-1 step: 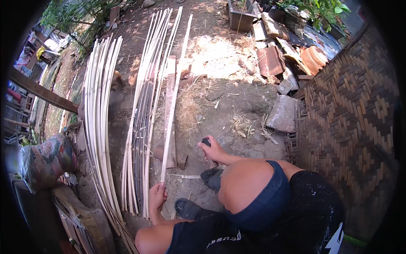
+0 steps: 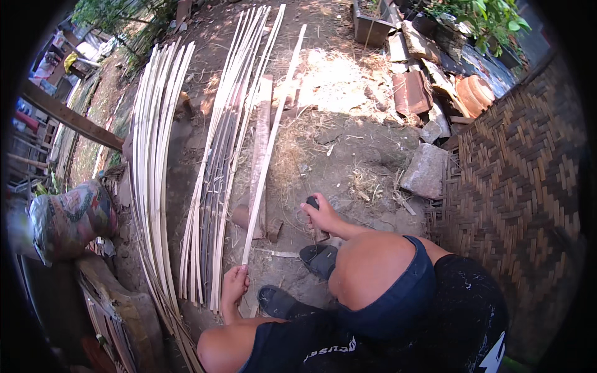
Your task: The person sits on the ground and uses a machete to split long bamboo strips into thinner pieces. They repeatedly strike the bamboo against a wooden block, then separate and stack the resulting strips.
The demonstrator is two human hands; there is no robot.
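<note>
My left hand, low in the middle, is closed on the near end of a long pale bamboo strip. The strip reaches away from me, leaning right at its far end, over a rough wooden board. My right hand is wrapped round a black-handled tool, held above my right shoe; a short brownish part shows below the fist, but its kind is unclear. Left of the board lies a bundle of strips, some pale and some dark.
Another strip bundle lies farther left, beside a stuffed patterned sack and a weathered log. A woven bamboo wall borders the right, with a stone block near its foot. Shavings litter the dirt ground.
The whole view has shifted slightly, so most things sit a little farther right. The held strip's far end has swung slightly right of the board. Both hands keep their grip.
</note>
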